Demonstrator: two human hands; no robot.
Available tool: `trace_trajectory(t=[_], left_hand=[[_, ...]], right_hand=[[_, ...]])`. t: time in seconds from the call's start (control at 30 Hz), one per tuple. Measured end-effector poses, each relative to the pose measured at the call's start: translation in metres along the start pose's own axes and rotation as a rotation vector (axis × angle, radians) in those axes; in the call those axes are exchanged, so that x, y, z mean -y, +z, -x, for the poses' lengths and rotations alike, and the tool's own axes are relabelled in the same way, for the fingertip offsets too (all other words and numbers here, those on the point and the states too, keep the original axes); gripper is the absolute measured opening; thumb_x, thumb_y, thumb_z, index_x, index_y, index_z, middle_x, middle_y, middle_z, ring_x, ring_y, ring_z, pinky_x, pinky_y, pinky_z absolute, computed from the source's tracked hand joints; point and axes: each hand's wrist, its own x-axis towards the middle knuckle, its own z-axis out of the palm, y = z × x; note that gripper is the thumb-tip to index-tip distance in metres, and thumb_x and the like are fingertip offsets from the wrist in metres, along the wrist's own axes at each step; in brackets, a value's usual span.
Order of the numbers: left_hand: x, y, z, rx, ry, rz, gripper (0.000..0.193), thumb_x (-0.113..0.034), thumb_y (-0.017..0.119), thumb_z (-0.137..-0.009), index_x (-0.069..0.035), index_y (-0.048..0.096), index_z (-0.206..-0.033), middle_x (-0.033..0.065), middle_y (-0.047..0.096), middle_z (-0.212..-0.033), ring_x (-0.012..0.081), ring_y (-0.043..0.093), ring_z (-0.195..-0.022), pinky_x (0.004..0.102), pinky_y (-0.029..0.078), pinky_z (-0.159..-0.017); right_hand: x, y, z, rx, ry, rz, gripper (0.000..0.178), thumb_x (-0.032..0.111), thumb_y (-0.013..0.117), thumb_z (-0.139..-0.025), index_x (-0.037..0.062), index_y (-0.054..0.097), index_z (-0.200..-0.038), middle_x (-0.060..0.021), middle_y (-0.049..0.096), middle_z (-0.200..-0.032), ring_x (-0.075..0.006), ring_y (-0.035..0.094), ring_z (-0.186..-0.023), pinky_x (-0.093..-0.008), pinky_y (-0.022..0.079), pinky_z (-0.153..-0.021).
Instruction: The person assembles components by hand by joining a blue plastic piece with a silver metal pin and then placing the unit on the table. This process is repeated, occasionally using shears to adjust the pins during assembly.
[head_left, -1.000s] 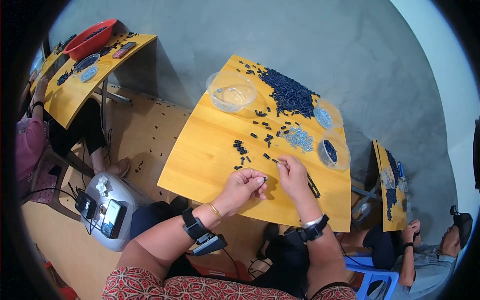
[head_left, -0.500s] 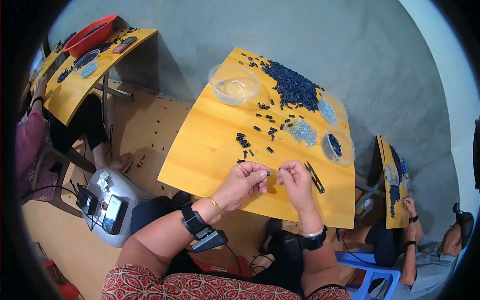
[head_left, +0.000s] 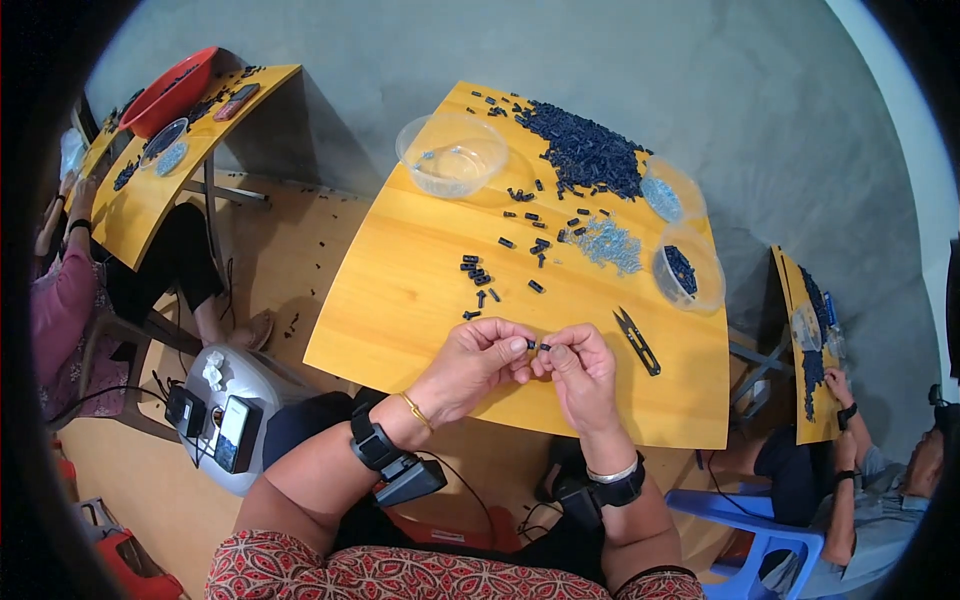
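Head camera lets us see two bare hands meeting above the near part of a yellow desk [head_left: 390, 300]. With thumb and first finger, the left hand [head_left: 470, 367] pinches a small black part [head_left: 531, 344], whose end shows at the fingertips. The right hand [head_left: 582, 378] is just beside it, with its thumb closed against the fingers upon a tiny dark piece [head_left: 545, 347]. These two are so small that we cannot tell whether they touch.

From the meeting point of the hands we count the clock. At eleven o'clock we find a little group of black connectors [head_left: 476, 272], and farther in the same direction a round clear tub [head_left: 450, 187] with a few silver bits inside. Toward twelve o'clock, near the far edge, a large dark heap [head_left: 580, 150] is spread. At one o'clock we notice scattered silver pins [head_left: 610, 247], and beyond them a clear dish [head_left: 690, 190] carrying more of the same. At two o'clock stands a clear bowl [head_left: 710, 275] containing dark parts. At three o'clock, near the right hand, black snips [head_left: 635, 338] lie on the desk, their blades pointing toward eleven. Well apart, at ten o'clock, we see a red basin [head_left: 178, 105] on a neighbouring desk [head_left: 128, 203].
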Motion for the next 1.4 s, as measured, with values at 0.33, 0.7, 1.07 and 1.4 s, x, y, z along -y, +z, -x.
trace_trajectory(t=[0.33,0.7,1.07,1.4], left_hand=[[0.0,0.0,0.0,-0.01,0.012,-0.027,0.011,-0.005,0.052,-0.084,0.002,0.055,-0.092,0.011,0.058,-0.078,0.0182,0.056,-0.066,0.0272,0.049,-0.063],[0.004,-0.003,0.0,-0.012,0.069,-0.119,0.009,-0.003,0.054,-0.082,0.004,0.056,-0.088,0.0114,0.059,-0.078,0.0168,0.056,-0.064,0.0268,0.049,-0.06],[0.002,0.004,0.003,-0.054,0.131,-0.362,0.007,-0.001,0.054,-0.082,0.005,0.058,-0.082,0.0091,0.06,-0.071,0.011,0.054,-0.059,0.0214,0.045,-0.055],[0.003,0.004,0.002,-0.059,0.121,-0.253,0.009,-0.005,0.055,-0.082,0.003,0.057,-0.084,0.0106,0.06,-0.075,0.0142,0.055,-0.059,0.0252,0.047,-0.057]], right_hand=[[-0.001,0.0,-0.001,0.01,-0.035,0.072,0.008,0.004,0.056,-0.082,0.0013,0.051,-0.087,-0.0067,0.055,-0.077,-0.0124,0.053,-0.067,-0.0274,0.046,-0.063],[0.004,0.001,0.001,0.033,-0.072,0.243,0.004,-0.001,0.055,-0.08,0.0014,0.051,-0.081,-0.0026,0.055,-0.07,-0.0074,0.051,-0.062,-0.0199,0.042,-0.057],[0.007,0.008,0.005,0.029,-0.099,0.355,0.003,-0.003,0.054,-0.079,-0.0004,0.053,-0.079,-0.0037,0.055,-0.069,-0.0079,0.051,-0.062,-0.0201,0.043,-0.056],[0.005,0.009,0.002,0.014,-0.053,0.332,0.006,0.002,0.051,-0.084,-0.0017,0.054,-0.087,-0.0035,0.056,-0.071,-0.008,0.053,-0.064,-0.0198,0.045,-0.058]])
